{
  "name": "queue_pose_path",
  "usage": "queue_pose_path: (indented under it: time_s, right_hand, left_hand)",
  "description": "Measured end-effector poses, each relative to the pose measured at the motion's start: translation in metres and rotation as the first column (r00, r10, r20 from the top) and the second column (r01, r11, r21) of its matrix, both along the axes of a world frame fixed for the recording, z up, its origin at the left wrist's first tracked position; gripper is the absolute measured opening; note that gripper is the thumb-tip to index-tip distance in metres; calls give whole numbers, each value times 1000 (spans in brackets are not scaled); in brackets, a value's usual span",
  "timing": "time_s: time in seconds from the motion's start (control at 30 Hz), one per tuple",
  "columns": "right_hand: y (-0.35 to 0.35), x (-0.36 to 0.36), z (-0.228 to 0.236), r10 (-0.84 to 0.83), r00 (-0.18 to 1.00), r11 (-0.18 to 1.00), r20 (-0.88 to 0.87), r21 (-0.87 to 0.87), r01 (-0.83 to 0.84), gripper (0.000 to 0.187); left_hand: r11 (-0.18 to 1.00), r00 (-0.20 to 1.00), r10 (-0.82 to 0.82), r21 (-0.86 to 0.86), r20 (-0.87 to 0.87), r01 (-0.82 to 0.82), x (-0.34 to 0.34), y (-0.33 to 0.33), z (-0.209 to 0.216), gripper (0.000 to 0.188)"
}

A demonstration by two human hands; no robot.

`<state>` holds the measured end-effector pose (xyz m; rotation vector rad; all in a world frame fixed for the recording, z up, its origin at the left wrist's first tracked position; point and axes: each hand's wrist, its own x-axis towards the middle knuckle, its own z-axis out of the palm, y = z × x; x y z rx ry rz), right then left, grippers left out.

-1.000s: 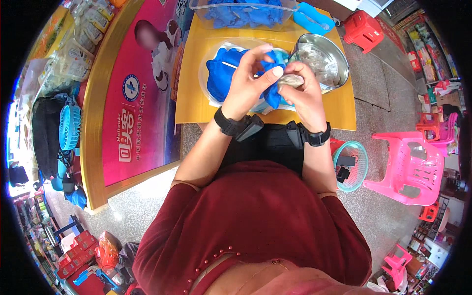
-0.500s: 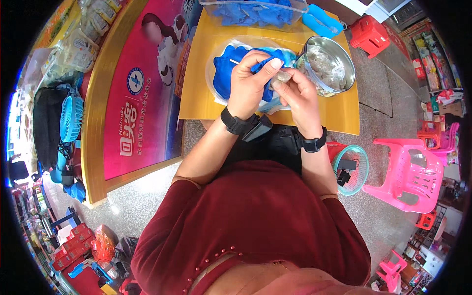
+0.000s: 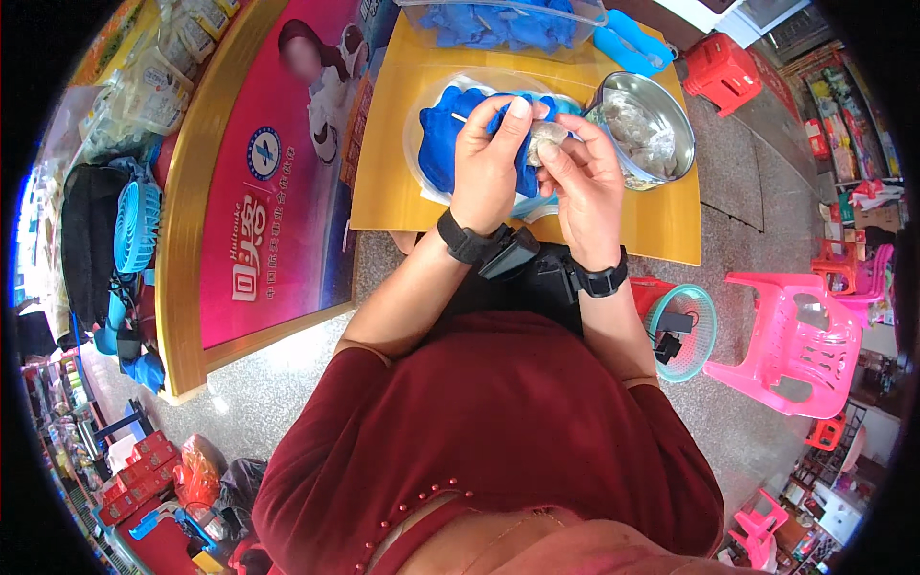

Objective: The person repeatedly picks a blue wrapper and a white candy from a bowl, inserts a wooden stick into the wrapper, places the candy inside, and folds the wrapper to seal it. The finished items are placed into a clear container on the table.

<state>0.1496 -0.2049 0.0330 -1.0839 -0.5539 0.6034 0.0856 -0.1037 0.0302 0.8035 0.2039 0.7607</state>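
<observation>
Head view: the left hand (image 3: 485,172) is pinching blue cloth (image 3: 526,180), fingers nearly closed; the right hand (image 3: 587,187) is gripping a greyish lump (image 3: 544,146) beside it, above the table (image 3: 656,233).

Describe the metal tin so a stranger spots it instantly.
Find the yellow table. On its right side, just past the right hand, stands the open, round tin. Its shiny metal sets it apart from the clear plastic box farther back.

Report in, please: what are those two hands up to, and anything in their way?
Left hand pinching blue material. Right hand gripping greyish clump close against it. Metal tin beside right hand, not blocking.
</observation>
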Motion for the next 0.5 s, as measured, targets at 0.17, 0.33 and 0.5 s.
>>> queue_pose_path:
  time_s: [0.17, 0.33, 0.5]
  right_hand:
    - [2, -1, -1, 72, 997, 997, 18, -28, -72, 35]
    - [-1, 2, 1, 233, 972, 959, -10, -165, -232, 31]
    - [-8, 15, -4, 22, 951, 993, 310, -118, 15, 22]
  left_hand:
    - [988, 986, 137, 83, -91, -129, 2, 2, 0, 21]
    - [982, 987, 155, 120, -41, -149, 4, 2, -1, 24]
    - [973, 999, -18, 228, -43, 28, -3, 10, 6, 25]
